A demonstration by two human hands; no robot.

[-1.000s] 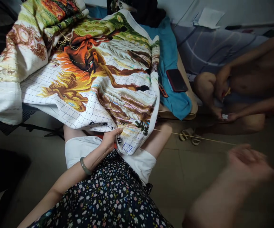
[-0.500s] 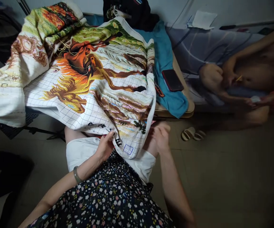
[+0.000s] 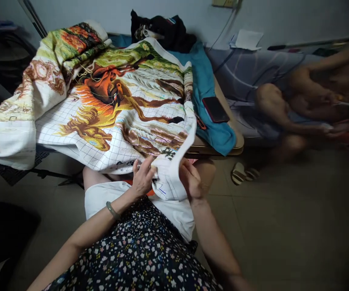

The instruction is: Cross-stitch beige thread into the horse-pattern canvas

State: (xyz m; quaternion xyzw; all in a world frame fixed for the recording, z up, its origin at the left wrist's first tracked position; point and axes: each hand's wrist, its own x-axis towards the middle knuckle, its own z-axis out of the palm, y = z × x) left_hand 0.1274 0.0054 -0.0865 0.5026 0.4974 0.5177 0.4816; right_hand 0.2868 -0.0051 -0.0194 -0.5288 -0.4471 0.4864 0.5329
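**Cross-stitch corner held at the lap**

The large gridded white cross-stitch cloth with orange horses (image 3: 116, 105) is largely stitched; bare grid is left along its near edge. That edge's folded near corner is pinched by the left hand (image 3: 142, 178), while the right hand (image 3: 191, 182) is closed behind the fold.

The embroidery cloth (image 3: 116, 109) lies spread over the bench (image 3: 219, 148), its near corner hanging down onto the person's lap. The left hand (image 3: 142, 178) sits on the left of that corner and the right hand (image 3: 192, 182) on its right, the folded edge between them. To the cloth's right a phone (image 3: 216, 109) lies on a towel (image 3: 206, 81). Sandals (image 3: 242, 173) rest on the floor right of the bench, before another person (seated further right). A bag (image 3: 162, 32) sits behind the cloth.
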